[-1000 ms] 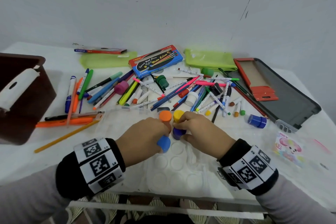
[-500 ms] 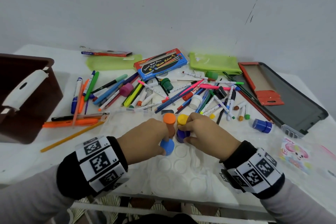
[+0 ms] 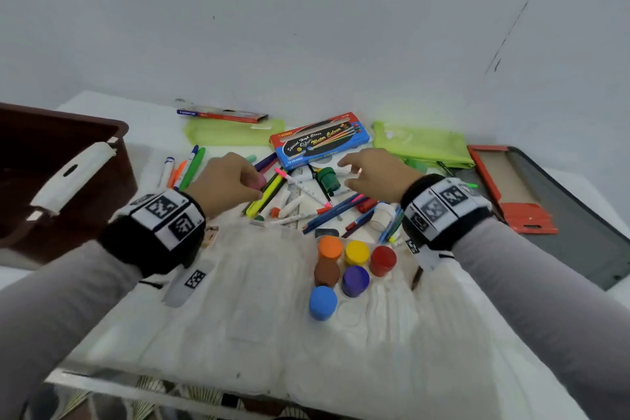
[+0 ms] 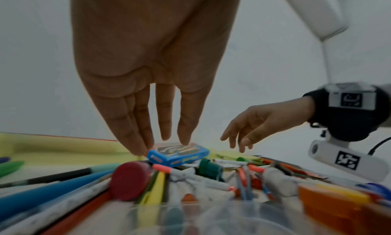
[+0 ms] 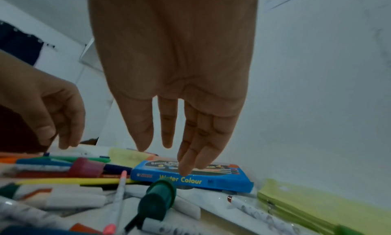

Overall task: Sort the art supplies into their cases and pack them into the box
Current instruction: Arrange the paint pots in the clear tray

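Both hands lifted off the paint pots [image 3: 354,264], out over the marker pile. Left hand [image 3: 227,182] and right hand [image 3: 375,174]: fingers loosely apart, holding nothing. Next, presumably: closing on the pink pot [image 3: 257,181] and green pot [image 3: 329,178], then seating them in the tray.

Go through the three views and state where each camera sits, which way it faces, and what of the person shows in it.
Head: worn on the head, facing forward and down at the table; shows both sleeves, left hand and right hand.
Left wrist: on the left wrist, facing along the straight fingers toward the wall; the other hand shows at the right.
Right wrist: on the right wrist, facing along its straight fingers; the left hand shows at the left.
Shared: all three show the blue water colour box and the green paint pot.
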